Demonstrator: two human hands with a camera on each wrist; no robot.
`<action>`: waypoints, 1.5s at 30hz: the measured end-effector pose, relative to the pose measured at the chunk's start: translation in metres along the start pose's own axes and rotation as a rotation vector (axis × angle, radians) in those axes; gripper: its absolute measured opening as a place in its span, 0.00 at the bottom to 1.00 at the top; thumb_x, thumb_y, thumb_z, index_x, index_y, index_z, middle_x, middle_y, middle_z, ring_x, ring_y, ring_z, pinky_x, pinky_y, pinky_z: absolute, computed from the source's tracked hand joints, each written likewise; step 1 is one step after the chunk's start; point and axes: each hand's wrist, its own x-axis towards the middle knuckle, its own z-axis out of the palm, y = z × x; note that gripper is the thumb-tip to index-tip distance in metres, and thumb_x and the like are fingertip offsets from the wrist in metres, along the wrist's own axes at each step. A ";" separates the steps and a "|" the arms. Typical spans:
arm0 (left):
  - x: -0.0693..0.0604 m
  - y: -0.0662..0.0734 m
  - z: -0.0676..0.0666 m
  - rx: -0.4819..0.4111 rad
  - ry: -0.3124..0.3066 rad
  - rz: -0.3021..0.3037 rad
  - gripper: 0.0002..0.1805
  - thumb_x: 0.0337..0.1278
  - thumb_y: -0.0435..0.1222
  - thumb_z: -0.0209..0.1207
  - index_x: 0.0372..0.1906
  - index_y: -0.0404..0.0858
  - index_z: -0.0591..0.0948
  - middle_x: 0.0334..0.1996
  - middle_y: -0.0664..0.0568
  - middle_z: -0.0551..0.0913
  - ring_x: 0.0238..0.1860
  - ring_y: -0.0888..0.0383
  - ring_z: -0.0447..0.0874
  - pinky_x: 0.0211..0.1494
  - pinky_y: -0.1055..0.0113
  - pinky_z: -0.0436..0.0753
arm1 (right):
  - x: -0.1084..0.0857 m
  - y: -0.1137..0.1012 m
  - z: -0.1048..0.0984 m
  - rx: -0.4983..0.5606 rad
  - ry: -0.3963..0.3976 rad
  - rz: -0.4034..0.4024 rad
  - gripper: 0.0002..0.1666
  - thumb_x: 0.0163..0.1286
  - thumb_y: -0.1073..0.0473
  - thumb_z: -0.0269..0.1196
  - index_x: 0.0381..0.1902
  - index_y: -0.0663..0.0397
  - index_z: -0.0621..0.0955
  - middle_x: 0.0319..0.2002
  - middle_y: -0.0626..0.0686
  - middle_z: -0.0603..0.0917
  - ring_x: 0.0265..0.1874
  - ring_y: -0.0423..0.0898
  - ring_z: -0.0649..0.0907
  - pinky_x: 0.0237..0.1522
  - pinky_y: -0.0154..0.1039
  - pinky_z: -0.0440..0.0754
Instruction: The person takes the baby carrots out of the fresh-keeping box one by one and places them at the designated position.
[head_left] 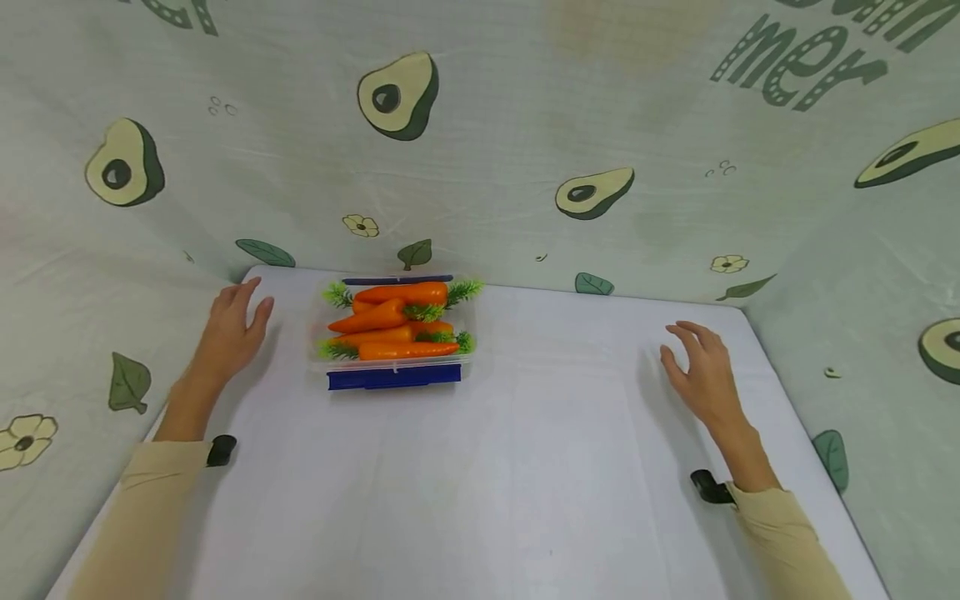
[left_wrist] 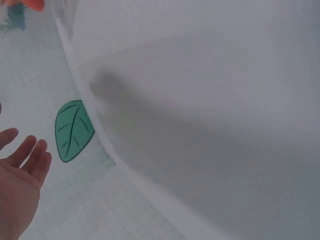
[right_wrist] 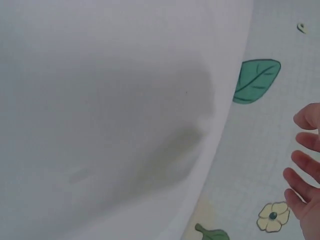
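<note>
The surface (head_left: 525, 467) leaves a wide passage between the box (head_left: 393, 377) and the right hand (head_left: 705, 375); rightward from the left hand (head_left: 228, 333), the box stands in the way; cloth (head_left: 487, 167) closes the back.

On the pale green fabric backdrop printed with avocados (head_left: 487, 167), slanting green letters with pale dots (head_left: 806, 67) read "mer" at upper right; the line above and a word at upper left are cut off.

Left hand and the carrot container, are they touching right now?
Apart. The head view shows a strip of white tabletop between the left hand's thumb and the near side of the carrot container.
</note>
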 end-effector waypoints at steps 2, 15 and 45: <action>-0.001 0.003 0.002 -0.024 0.009 0.002 0.30 0.82 0.42 0.45 0.74 0.24 0.62 0.64 0.19 0.63 0.66 0.23 0.60 0.70 0.28 0.59 | 0.001 -0.003 0.003 0.014 -0.003 0.011 0.19 0.62 0.75 0.68 0.52 0.75 0.81 0.53 0.74 0.80 0.54 0.73 0.76 0.56 0.71 0.71; -0.008 0.021 0.014 -0.162 0.032 0.002 0.28 0.82 0.40 0.46 0.73 0.24 0.65 0.62 0.23 0.69 0.60 0.28 0.70 0.62 0.31 0.69 | 0.008 -0.028 0.024 0.131 -0.068 0.152 0.21 0.68 0.71 0.66 0.58 0.71 0.79 0.59 0.70 0.77 0.60 0.69 0.75 0.60 0.68 0.72; -0.014 0.063 0.032 -0.321 -0.101 -0.224 0.34 0.84 0.53 0.38 0.80 0.35 0.60 0.70 0.31 0.67 0.61 0.36 0.70 0.63 0.45 0.75 | 0.040 -0.090 0.077 0.372 -0.159 0.194 0.27 0.74 0.64 0.65 0.68 0.65 0.74 0.62 0.65 0.78 0.58 0.61 0.80 0.61 0.58 0.78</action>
